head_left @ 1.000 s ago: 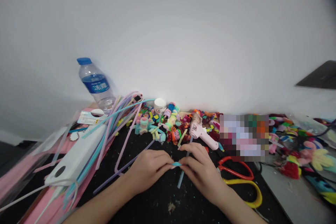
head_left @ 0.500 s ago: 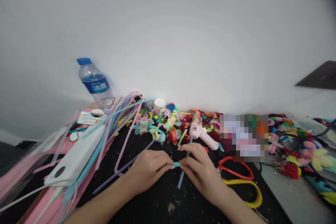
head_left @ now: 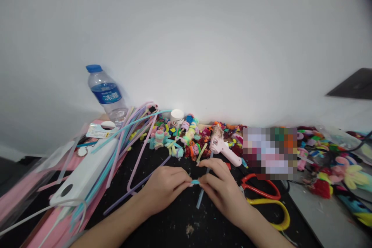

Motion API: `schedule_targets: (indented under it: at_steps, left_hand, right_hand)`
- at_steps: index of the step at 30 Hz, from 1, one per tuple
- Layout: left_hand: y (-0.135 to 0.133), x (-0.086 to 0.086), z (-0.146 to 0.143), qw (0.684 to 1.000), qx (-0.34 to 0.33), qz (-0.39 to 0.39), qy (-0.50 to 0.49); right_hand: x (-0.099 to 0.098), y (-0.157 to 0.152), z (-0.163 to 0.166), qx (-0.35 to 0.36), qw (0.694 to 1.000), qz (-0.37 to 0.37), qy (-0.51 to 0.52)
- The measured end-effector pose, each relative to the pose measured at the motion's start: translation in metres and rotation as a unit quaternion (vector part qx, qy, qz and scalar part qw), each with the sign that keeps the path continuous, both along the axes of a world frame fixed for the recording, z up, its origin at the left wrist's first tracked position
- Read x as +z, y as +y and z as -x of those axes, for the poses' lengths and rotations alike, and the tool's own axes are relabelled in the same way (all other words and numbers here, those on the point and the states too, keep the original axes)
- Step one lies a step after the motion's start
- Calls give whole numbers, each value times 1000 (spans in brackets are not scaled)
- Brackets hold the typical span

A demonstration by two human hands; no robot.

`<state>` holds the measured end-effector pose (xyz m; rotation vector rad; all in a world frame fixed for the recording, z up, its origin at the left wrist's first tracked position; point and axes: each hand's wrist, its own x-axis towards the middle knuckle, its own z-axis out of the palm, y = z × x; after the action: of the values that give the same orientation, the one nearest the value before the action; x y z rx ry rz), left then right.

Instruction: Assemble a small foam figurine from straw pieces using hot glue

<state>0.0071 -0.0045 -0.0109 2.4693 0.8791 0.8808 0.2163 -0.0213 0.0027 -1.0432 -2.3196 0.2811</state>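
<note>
Between the fingertips of both hands is a short turquoise fuzzy piece (head_left: 195, 182), which looks like a bit of pipe cleaner. My left hand (head_left: 166, 184) pinches its left end, and my right hand (head_left: 221, 190) pinches its right end. Most of the piece is hidden by the fingers. A short pale yellow stem (head_left: 201, 154) stands by my right index finger; whether it is touched I cannot tell. Beneath my right hand runs a translucent glue stick (head_left: 199, 200), leading up to a pink glue gun (head_left: 226, 151). Scissors (head_left: 269, 223) with red and yellow handles lie to the right.
Long pastel pipe cleaners (head_left: 116, 159) and a white power strip (head_left: 84, 170) lie at left, below a water bottle (head_left: 104, 91). Small fuzzy figures (head_left: 159, 139) and a white cup (head_left: 177, 117) line the wall. A black mat (head_left: 162, 226) covers the work surface.
Almost nothing differs. Both hands keep their pinch on the turquoise piece, which has shifted very slightly between the fingertips.
</note>
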Motion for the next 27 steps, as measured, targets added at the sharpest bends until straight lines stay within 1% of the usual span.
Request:
schedule_targets:
  at_steps: [9, 15, 27]
  left_hand:
    - [1, 1, 0, 1000, -2, 8, 4]
    - [2, 1, 2, 1000, 8, 9, -3]
    - [4, -3, 3, 1000, 14, 21, -1]
  right_hand:
    - [1, 1, 0, -8, 1000, -12, -6]
    - [-1, 3, -3, -12, 1000, -4, -12]
    - [0, 4, -3, -15, 1000, -17, -20]
